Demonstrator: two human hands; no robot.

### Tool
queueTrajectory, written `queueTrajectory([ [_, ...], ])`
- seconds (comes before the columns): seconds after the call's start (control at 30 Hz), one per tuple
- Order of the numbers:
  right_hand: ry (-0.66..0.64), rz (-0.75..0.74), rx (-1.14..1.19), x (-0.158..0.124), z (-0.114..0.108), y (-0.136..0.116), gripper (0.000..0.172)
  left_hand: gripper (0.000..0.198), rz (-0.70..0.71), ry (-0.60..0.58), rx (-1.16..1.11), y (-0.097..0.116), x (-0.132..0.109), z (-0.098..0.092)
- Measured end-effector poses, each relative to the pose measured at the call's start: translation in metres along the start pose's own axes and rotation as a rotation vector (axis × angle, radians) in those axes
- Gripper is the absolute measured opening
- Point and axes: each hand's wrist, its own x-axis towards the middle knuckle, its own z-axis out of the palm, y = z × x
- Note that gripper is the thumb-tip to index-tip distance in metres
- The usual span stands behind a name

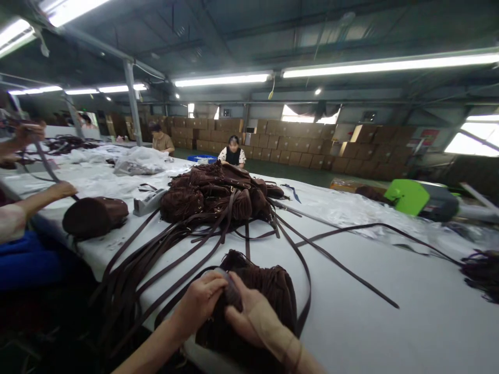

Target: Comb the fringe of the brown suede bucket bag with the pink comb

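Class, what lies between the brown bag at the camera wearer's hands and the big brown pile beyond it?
In the head view, dark brown straps and some white tabletop lie between the bag and the pile.

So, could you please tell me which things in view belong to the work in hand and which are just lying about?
In hand:
brown bag, under the left hand and right hand
likely also the bag pile beyond

Apparently lying about:
clear plastic
cardboard boxes
green-and-grey machine
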Motion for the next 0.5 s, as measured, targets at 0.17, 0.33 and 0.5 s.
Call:
queueTrajectory([
  [0.17,-0.003,0.002,0.75,0.006,0.046,0.01,0.046,0.028,-0.058,-0.204,-0.111,0.021,0.04,-0.022],
  [0.33,-0.119,0.078,1.172,0.012,0.02,0.033,0.076,0.054,-0.544,0.307,-0.563,0.039,0.024,-0.039],
  [0.5,-0.216,0.072,1.302,-0.005,-0.009,0.013,0.079,0.077,-0.554,-0.061,-1.118,0.024,-0.01,0.026],
])
